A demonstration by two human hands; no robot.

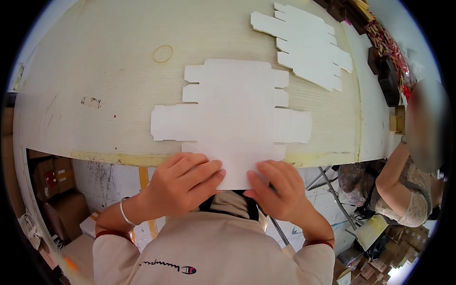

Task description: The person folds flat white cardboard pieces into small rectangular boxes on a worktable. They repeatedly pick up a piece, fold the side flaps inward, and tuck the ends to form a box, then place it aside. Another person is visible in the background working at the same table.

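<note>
A flat white box blank [235,104] with notched side flaps lies on the table in front of me, its near flap reaching past the table edge toward my body. My left hand [187,183] is closed at the left side of that near flap, fingers together on top and thumb hidden. At the flap's right side my right hand [279,190] is closed on it too, with the fingers bent and the thumb alongside the edge. Farther off to the right lies a stack of similar white box blanks [311,45], apart from both hands.
A thin rubber band [163,54] lies on the pale table [128,90], beyond the blank to the left. Yellowed tape runs along the table's near edge. Another person [403,190] sits at the right. Brown cartons [61,175] stand below at the left.
</note>
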